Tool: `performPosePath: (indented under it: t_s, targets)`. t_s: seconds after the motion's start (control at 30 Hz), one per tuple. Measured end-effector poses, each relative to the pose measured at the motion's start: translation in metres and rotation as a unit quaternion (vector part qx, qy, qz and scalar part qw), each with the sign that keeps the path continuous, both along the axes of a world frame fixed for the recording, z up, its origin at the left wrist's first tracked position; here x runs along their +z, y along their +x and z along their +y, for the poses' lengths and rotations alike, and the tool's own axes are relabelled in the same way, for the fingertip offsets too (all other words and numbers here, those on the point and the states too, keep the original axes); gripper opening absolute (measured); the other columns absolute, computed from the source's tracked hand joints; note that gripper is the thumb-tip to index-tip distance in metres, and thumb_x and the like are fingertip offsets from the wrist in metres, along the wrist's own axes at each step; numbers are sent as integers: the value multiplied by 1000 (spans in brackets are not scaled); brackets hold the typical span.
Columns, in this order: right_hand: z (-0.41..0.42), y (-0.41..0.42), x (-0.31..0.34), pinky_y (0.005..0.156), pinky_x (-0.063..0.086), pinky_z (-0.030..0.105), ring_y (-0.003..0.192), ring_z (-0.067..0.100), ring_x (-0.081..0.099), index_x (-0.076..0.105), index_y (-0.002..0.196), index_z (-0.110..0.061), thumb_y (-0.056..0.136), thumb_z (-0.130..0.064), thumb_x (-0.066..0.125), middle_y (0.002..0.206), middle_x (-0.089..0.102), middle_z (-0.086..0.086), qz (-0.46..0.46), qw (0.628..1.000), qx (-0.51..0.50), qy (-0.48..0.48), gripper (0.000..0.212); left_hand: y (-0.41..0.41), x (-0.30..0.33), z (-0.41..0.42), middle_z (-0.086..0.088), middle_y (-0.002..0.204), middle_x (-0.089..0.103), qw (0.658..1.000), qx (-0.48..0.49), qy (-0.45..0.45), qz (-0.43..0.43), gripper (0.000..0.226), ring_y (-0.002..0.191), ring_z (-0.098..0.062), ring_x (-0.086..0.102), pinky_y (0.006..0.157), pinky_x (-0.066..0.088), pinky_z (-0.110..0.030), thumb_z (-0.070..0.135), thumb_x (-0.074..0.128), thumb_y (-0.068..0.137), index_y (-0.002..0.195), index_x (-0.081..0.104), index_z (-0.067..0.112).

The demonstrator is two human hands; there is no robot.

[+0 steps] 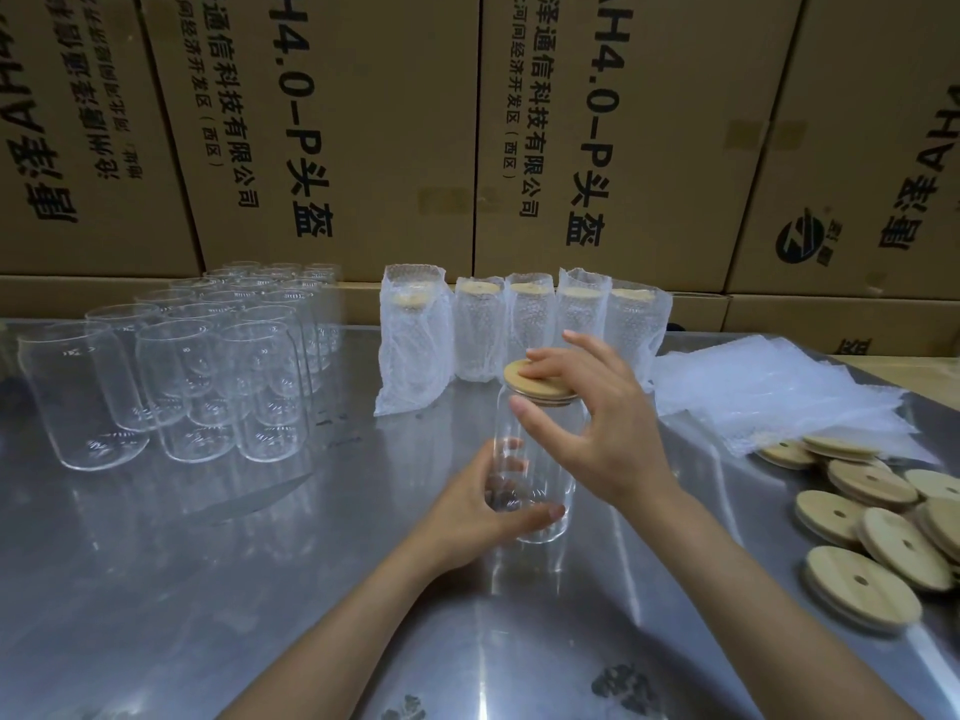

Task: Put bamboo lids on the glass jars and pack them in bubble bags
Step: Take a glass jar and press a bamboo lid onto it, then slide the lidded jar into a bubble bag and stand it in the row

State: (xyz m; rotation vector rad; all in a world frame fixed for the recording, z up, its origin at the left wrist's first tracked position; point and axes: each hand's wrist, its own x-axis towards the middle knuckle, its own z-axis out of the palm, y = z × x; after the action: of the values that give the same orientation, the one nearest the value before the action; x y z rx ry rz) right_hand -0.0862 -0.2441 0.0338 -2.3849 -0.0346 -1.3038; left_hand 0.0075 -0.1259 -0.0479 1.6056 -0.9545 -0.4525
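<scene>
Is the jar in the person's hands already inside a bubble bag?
No, the jar gripped by the left hand is bare glass, with the right hand pressing a lid onto it.

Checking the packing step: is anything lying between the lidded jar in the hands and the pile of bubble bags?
Nothing visible. The jar, gripped by the left hand with the right hand on its lid, has bare table between it and the bags.

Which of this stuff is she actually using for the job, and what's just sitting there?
In use: glass jar gripped by left hand; bamboo lid under right hand; spare lids; bubble bags; empty jars; packed jars.
Just there: cardboard boxes, steel table.
</scene>
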Motion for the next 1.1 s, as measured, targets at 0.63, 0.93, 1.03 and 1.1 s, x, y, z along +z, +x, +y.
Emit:
performPosePath:
  t_s: [0.63,0.93,1.03,1.1]
  targets:
    - [-123,28,-85,105,34,40,133,29,38,46,138,-9,99,-37,45,143,47,12,267,906,-261,198,48,1,-1,1,12,124,58,999,22,8,-25,67,101,4,64,81,49,-12,44,84,64,118,43,46]
    - [-172,48,-80,107,29,45,133,38,34,26,149,-30,92,-51,46,145,45,13,312,861,-316,246,64,1,-2,-3,17,120,59,999,12,15,-27,67,99,4,64,83,48,-12,36,83,69,123,43,41]
    - [-181,54,-79,108,27,44,134,37,33,27,150,-30,92,-53,44,147,42,11,331,851,-331,239,64,1,-2,-5,17,119,60,999,13,19,-30,68,100,5,64,83,47,-10,35,83,69,124,43,39]
    - [-186,56,-78,108,27,44,135,35,33,33,147,-28,92,-52,44,147,42,10,338,844,-338,242,62,0,-1,-5,17,119,60,999,14,21,-32,67,100,6,63,82,46,-9,33,84,70,123,43,39]
